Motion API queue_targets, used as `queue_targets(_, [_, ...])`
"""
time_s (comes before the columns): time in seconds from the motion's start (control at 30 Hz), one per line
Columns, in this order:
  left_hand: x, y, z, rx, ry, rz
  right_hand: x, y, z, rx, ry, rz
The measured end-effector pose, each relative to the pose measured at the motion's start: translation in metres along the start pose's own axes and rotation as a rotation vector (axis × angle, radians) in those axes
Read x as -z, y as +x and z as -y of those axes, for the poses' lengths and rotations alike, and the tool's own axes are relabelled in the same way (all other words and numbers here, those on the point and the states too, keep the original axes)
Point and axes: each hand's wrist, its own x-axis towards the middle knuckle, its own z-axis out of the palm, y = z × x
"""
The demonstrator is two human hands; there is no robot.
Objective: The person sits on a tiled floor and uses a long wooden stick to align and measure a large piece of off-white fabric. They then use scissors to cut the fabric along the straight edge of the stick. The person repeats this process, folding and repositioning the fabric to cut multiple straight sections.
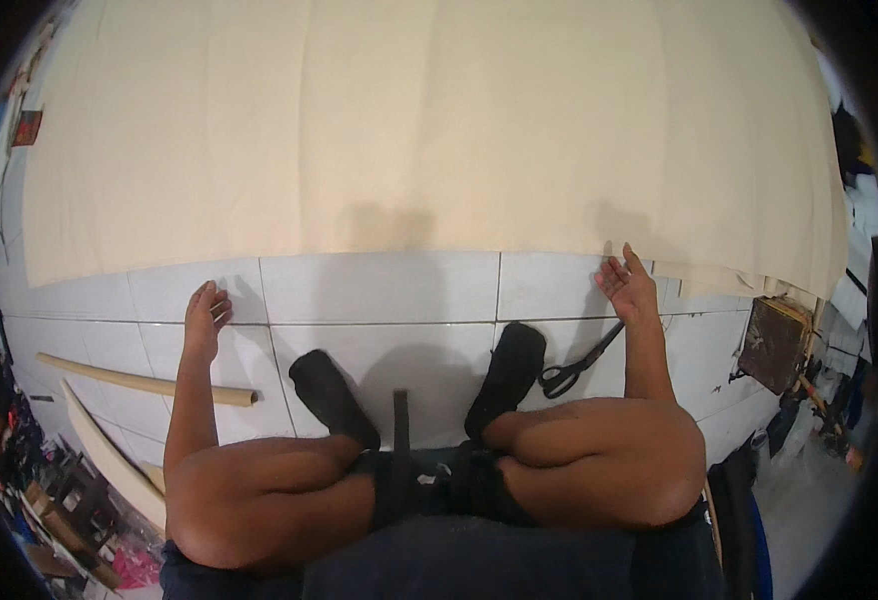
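Observation:
A wide cream cloth lies spread over the tiled floor ahead of me, with faint creases running away from me. My left hand is held over the tiles just short of the cloth's near edge, its fingers loosely curved and nothing in them. Near that same edge, farther right, my right hand is turned palm up with its fingers apart and empty. Black-handled scissors rest on the floor between my right shoe and right forearm; part of their blades is hidden by the forearm.
My black shoes stand on white floor tiles. A cream rolled strip and a curved pale piece lie at left. A brown box-like object sits by the cloth's right corner. Clutter lines both sides.

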Motion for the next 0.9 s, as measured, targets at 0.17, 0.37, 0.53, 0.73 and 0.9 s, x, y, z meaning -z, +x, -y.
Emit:
queue_targets(0.17, [-0.042,0.049,-0.012,0.017,-0.226,0.031,0.043,0.052,0.016,0.033,0.045,0.086])
queue_targets(0.37, [-0.025,0.068,-0.012,-0.001,-0.396,-0.136,-0.018,0.031,0.041,0.208,0.356,0.222])
queue_targets(0.53, [-0.031,0.061,-0.035,0.007,-0.430,-0.170,-0.009,0.055,0.124,0.291,0.215,0.290])
queue_targets(0.73, [0.008,0.088,-0.114,-0.318,-0.679,-0.138,-0.072,0.001,0.264,0.556,0.043,0.593])
queue_targets(0.9, [0.027,0.055,-0.173,-0.561,-0.896,-0.003,-0.042,-0.048,0.282,0.743,0.258,0.633])
